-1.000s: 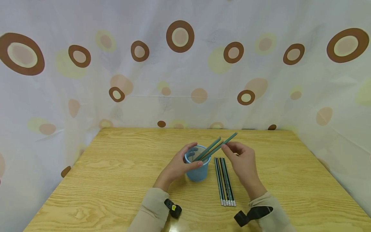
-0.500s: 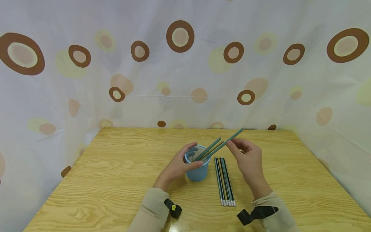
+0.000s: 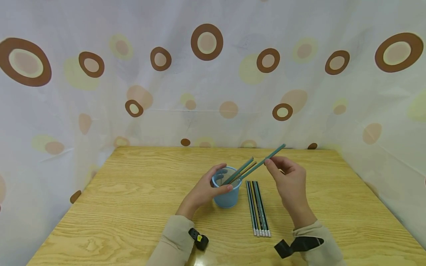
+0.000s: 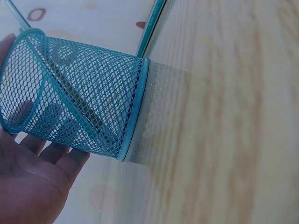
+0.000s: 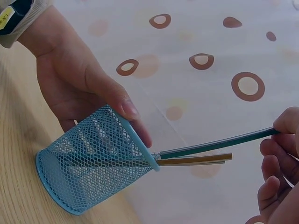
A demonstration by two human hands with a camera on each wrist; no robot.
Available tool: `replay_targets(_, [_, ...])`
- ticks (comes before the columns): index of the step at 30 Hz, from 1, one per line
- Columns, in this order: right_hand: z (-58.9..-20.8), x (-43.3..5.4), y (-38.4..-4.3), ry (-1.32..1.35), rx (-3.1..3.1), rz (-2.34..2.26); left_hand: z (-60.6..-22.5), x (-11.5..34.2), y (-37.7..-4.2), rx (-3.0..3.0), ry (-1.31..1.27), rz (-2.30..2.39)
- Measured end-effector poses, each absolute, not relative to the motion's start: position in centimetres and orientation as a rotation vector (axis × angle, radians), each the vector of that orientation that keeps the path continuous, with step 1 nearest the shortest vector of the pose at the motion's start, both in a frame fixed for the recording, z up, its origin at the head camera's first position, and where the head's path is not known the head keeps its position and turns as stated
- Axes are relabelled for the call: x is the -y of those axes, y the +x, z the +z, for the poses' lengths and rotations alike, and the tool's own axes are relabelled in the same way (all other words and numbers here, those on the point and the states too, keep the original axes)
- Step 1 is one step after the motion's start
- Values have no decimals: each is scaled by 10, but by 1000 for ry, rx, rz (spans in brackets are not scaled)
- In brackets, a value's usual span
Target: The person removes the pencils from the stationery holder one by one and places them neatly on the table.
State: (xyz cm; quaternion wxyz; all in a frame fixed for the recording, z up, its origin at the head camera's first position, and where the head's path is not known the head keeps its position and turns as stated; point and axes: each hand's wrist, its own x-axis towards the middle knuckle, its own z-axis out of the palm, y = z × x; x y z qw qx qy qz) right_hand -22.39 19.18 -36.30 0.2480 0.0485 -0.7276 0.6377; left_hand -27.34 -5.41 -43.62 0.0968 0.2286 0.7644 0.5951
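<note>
A blue mesh pencil cup stands upright on the table, and my left hand grips it around the side, thumb by the rim. Two pencils, one green and one brownish yellow, lean in the cup toward the right. Between thumb and fingers, my right hand pinches another green pencil near its upper end. That pencil slants, its lower metal-tipped end at the cup's rim. Right of the cup, several pencils lie side by side, metal ends toward me.
The wooden table carries the cup and the pencil row. A pale curtain with brown rings and spots hangs behind and along both sides. Each wrist wears a black strap device, such as the left one.
My right hand has moved right and slightly up, drawing the green pencil outward so its lower end is now at the cup's rim. The left hand and cup have stayed put.
</note>
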Motion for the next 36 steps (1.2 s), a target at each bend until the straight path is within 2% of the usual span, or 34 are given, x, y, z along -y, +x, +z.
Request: replay_targets(36, [-360,-210,-224,57,2047,1718,-436,54,-273,-2252,664,1771])
